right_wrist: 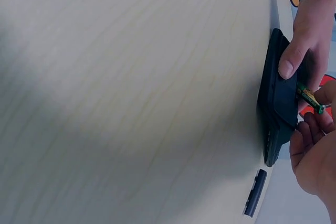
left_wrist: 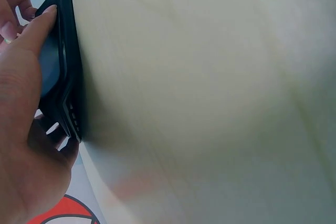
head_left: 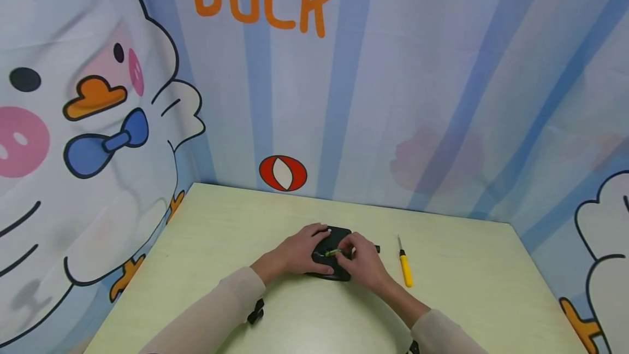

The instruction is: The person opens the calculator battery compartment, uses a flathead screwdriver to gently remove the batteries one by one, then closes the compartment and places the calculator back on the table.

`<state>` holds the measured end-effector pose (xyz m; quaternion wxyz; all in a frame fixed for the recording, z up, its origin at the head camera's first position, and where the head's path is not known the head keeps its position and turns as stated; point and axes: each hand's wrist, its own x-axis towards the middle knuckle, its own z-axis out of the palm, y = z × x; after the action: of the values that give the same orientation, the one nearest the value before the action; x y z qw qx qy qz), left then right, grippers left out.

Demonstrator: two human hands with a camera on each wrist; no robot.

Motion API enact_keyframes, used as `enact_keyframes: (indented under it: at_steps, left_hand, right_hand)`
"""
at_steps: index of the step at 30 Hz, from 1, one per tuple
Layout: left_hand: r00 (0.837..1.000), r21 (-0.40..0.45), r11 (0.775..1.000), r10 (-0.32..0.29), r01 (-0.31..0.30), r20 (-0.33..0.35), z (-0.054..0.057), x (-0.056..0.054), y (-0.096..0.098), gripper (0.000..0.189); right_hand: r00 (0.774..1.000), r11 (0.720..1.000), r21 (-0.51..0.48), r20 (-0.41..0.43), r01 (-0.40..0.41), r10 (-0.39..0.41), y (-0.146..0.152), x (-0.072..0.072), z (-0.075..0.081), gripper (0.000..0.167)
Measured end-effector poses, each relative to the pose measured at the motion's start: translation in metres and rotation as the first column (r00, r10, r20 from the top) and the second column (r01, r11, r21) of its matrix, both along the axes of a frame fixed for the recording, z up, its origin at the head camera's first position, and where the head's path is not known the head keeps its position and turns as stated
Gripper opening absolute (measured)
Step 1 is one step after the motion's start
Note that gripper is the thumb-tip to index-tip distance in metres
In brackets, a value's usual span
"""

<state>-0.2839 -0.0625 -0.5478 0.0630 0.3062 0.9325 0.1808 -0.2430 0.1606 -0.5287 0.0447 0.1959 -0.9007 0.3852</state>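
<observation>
A flat black device (head_left: 339,234) with rounded corners lies on the table between both hands. My left hand (head_left: 301,253) grips it from the left, the thumb (left_wrist: 39,30) over its near part and the other fingers at its far side. My right hand (head_left: 365,264) pinches a small green battery (right_wrist: 310,98) by one end. The battery is tilted, its other end right at the upper face of the device; the right fingers partly cover that spot. Beyond the right fingers, a small black strip-like piece (right_wrist: 255,192) lies beside the device.
A screwdriver (head_left: 405,270) with a yellow handle lies on the pale table (head_left: 236,206) to the right of the hands, its shaft pointing away. Behind the table hangs a striped blue curtain (head_left: 304,97) with cartoon ducks.
</observation>
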Motion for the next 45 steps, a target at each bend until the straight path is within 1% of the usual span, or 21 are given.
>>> enact_keyframes:
  at_steps: [3,7,14,22,28,35,41,45]
  left_hand:
    - [1.0,-0.002,1.0,0.003,-0.003,-0.005,0.0,-0.001,0.0,0.1]
    - [1.0,-0.006,1.0,0.004,-0.004,-0.009,0.0,-0.001,0.0,0.1]
    - [1.0,0.0,1.0,-0.005,0.005,-0.007,0.002,0.0,0.0,0.101]
    - [1.0,-0.01,1.0,0.005,-0.005,0.0,0.002,0.0,0.0,0.101]
    - [1.0,-0.011,1.0,0.006,-0.006,0.002,0.003,0.001,0.0,0.101]
    - [1.0,0.004,1.0,0.01,-0.01,0.007,0.003,0.0,0.0,0.1]
    - [1.0,-0.001,1.0,0.011,-0.011,0.013,0.002,-0.002,0.001,0.1]
    - [1.0,-0.006,1.0,0.01,-0.01,0.012,0.001,-0.001,0.0,0.1]
  right_hand:
    - [1.0,1.0,-0.028,0.012,0.009,-0.008,0.0,-0.001,0.0,0.013]
    - [1.0,0.999,-0.038,0.017,0.005,-0.004,-0.001,-0.001,0.0,0.013]
    - [1.0,0.998,-0.052,-0.015,-0.026,0.026,-0.001,0.0,0.004,0.014]
    - [0.999,0.995,-0.086,-0.033,-0.043,0.04,-0.003,0.002,0.009,0.015]
    - [0.997,0.994,-0.108,-0.071,-0.032,0.024,-0.002,0.003,0.009,0.016]
    - [0.993,0.99,-0.142,-0.117,-0.009,-0.007,0.002,0.001,0.01,0.018]
    - [0.995,0.989,-0.144,-0.094,0.02,-0.034,0.007,0.001,0.009,0.021]
    - [0.995,0.99,-0.128,-0.083,0.051,-0.062,0.009,0.002,0.008,0.023]
